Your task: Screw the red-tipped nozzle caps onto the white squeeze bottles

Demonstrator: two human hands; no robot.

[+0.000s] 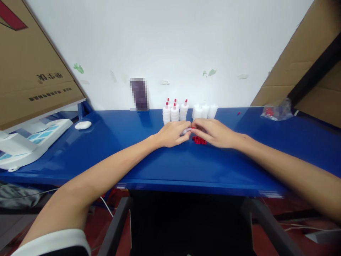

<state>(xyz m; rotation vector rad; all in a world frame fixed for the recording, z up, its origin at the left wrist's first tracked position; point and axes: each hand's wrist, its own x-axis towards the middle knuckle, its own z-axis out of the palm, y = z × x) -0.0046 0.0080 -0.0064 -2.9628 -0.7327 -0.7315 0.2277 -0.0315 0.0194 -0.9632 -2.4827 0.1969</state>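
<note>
My left hand point(174, 133) is closed around a small white squeeze bottle point(185, 131), which lies tilted with its nozzle toward the right. At that nozzle, the fingertips of my right hand point(215, 133) pinch a red cap point(193, 128); whether it sits fully on the tip cannot be made out. Just below my right fingers is a pile of loose red caps point(199, 140) on the blue table. Behind my left hand stand several white bottles with red caps point(174, 113), upright. Several white bottles without visible caps point(204, 111) stand behind my right hand.
The blue table point(165, 167) meets a white wall at the back. On the left are a white device point(39, 140), a white oval object point(83, 125) and a large cardboard box point(34, 67). A clear plastic bag point(278, 110) with red content lies at right, near a single red cap point(239, 113).
</note>
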